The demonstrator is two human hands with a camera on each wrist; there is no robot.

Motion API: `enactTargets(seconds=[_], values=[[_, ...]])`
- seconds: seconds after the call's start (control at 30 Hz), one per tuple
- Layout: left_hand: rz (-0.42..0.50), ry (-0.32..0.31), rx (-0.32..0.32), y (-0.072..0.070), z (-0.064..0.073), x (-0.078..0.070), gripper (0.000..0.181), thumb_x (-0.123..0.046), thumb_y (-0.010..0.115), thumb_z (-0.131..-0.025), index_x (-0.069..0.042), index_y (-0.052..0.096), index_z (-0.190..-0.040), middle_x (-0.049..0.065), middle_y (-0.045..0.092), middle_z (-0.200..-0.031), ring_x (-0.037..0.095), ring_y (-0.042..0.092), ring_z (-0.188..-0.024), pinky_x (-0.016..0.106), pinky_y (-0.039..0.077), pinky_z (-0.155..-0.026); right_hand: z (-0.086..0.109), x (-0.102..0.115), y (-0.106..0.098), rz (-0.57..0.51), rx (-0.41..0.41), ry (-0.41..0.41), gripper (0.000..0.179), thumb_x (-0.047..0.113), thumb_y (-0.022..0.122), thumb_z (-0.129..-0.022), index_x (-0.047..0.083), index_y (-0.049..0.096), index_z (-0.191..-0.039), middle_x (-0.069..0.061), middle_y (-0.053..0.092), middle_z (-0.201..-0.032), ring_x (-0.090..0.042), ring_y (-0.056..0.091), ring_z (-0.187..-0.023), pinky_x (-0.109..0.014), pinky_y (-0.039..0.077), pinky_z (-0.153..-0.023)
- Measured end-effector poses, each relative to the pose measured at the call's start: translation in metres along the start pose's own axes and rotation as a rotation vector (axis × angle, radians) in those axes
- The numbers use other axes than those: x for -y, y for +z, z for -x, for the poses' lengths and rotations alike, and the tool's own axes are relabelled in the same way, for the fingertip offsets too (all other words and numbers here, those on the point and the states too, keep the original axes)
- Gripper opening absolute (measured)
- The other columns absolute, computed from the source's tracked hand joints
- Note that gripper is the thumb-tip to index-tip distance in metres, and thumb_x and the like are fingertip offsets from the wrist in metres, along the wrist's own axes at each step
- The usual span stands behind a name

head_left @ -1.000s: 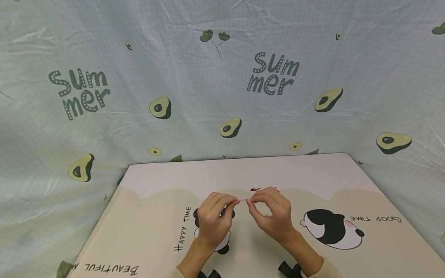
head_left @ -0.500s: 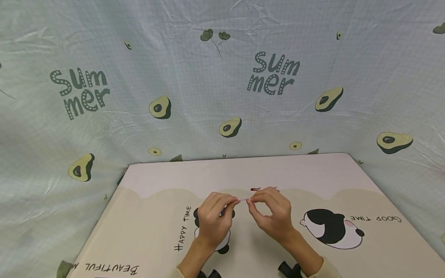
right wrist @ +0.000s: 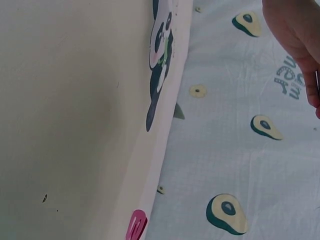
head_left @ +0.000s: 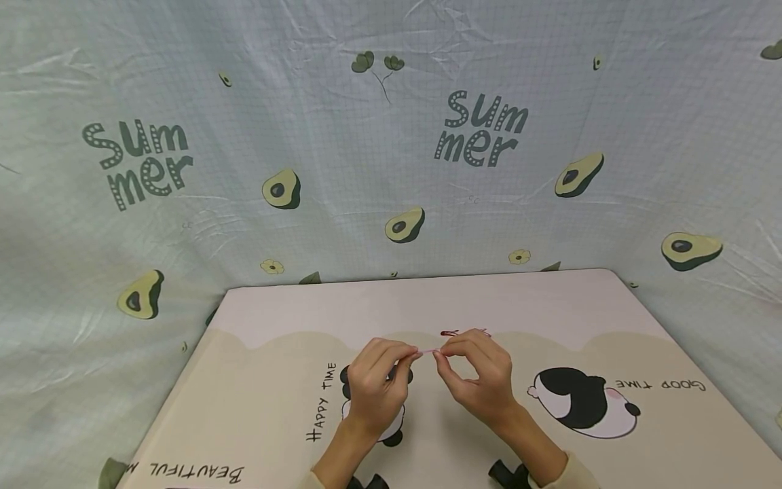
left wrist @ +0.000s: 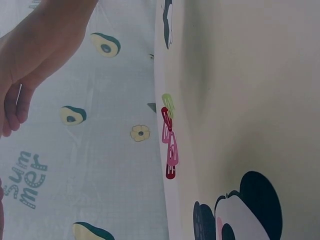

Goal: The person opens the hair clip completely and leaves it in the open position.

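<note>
Above the middle of the table both hands meet at a thin pink hair clip point(head_left: 429, 351), seen almost edge-on and mostly covered by fingertips. My left hand point(head_left: 379, 380) pinches its left end between thumb and forefinger. The right end is pinched the same way by my right hand point(head_left: 482, 373). Behind the right hand, red hair clips point(head_left: 449, 333) lie on the table, partly hidden. From the left wrist view, a green hair clip point(left wrist: 168, 104), a pink hair clip point(left wrist: 172, 150) and red ones lie close together. The right wrist view catches another pink clip point(right wrist: 136, 227).
The table point(head_left: 256, 394) wears a beige cover printed with a panda, a dog point(head_left: 586, 404) and lettering. A pale avocado-print curtain point(head_left: 342, 136) stands behind its far edge and along both sides. Black devices point(head_left: 510, 474) sit near the wrists.
</note>
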State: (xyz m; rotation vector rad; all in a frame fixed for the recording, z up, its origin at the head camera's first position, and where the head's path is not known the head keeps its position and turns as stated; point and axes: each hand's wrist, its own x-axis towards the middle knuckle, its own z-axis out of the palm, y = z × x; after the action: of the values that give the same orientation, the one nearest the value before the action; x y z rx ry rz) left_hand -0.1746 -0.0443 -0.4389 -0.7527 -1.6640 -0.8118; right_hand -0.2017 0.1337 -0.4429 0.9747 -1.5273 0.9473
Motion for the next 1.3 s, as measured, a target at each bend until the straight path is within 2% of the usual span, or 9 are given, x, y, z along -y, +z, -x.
enactTargets(seconds=[0.27,0.47,0.7,0.8,0.9,1.03,1.17,1.3], values=[[-0.006,0.001,0.0,-0.001,0.0,-0.001,0.007,-0.008,0.076,-0.093,-0.003,0.077,-0.087,0.005,0.072,-0.08,0.016,0.068,-0.072,0.019,0.056,-0.064,0.002,0.001,0.001,0.002,-0.003,0.002,0.024,0.018,0.071,-0.097,0.002,0.071,-0.079,-0.008,0.07,-0.075,-0.021,0.066,-0.068,-0.027,0.057,-0.067],[-0.011,-0.003,-0.013,-0.002,-0.001,0.0,0.018,-0.012,0.07,-0.099,-0.003,0.076,-0.085,0.006,0.072,-0.08,0.016,0.068,-0.072,0.019,0.056,-0.064,0.001,0.004,0.004,-0.035,0.001,-0.024,0.023,0.014,0.071,-0.096,0.002,0.07,-0.076,-0.007,0.069,-0.073,-0.019,0.065,-0.065,-0.028,0.057,-0.062],[-0.007,-0.011,-0.004,-0.002,0.0,0.0,0.018,-0.013,0.069,-0.099,-0.003,0.076,-0.086,0.005,0.072,-0.08,0.016,0.068,-0.072,0.02,0.056,-0.064,0.003,0.005,0.003,-0.028,0.006,-0.015,0.023,0.015,0.071,-0.096,0.002,0.07,-0.077,-0.007,0.069,-0.073,-0.019,0.064,-0.064,-0.027,0.057,-0.061],[-0.007,-0.016,-0.003,-0.002,0.0,0.0,0.014,-0.011,0.072,-0.097,-0.003,0.076,-0.086,0.005,0.072,-0.08,0.016,0.068,-0.073,0.02,0.057,-0.065,0.004,0.003,0.003,-0.022,0.008,-0.014,0.023,0.015,0.071,-0.096,0.002,0.07,-0.077,-0.007,0.069,-0.073,-0.019,0.065,-0.065,-0.029,0.057,-0.062],[-0.008,-0.029,0.011,-0.002,0.001,0.0,0.003,-0.003,0.078,-0.089,-0.004,0.076,-0.087,0.005,0.073,-0.081,0.016,0.069,-0.074,0.021,0.058,-0.066,0.004,0.001,0.002,-0.015,0.014,-0.004,0.022,0.016,0.071,-0.096,0.003,0.071,-0.078,-0.007,0.07,-0.073,-0.02,0.067,-0.066,-0.03,0.058,-0.064],[-0.021,-0.078,0.049,-0.002,0.004,0.0,0.014,0.004,0.083,-0.08,-0.004,0.077,-0.089,0.004,0.074,-0.082,0.016,0.07,-0.076,0.022,0.058,-0.068,0.004,-0.001,0.0,-0.009,0.061,0.031,0.022,0.019,0.069,-0.097,0.004,0.072,-0.081,-0.005,0.071,-0.076,-0.02,0.068,-0.07,-0.029,0.059,-0.067],[-0.016,-0.161,0.086,0.001,0.007,0.001,0.012,0.001,0.083,-0.082,-0.006,0.077,-0.09,0.003,0.075,-0.083,0.015,0.07,-0.077,0.021,0.058,-0.069,0.003,-0.004,-0.005,0.018,0.152,0.086,0.019,0.021,0.071,-0.098,0.007,0.072,-0.085,-0.002,0.072,-0.08,-0.017,0.069,-0.073,-0.024,0.059,-0.067],[0.013,-0.265,0.131,0.008,0.009,0.003,0.008,-0.002,0.08,-0.087,-0.007,0.078,-0.092,0.003,0.076,-0.085,0.013,0.069,-0.077,0.019,0.057,-0.07,0.002,-0.01,-0.014,0.061,0.265,0.181,0.01,0.011,0.082,-0.087,0.009,0.072,-0.087,0.001,0.072,-0.083,-0.013,0.067,-0.074,-0.021,0.057,-0.068]])
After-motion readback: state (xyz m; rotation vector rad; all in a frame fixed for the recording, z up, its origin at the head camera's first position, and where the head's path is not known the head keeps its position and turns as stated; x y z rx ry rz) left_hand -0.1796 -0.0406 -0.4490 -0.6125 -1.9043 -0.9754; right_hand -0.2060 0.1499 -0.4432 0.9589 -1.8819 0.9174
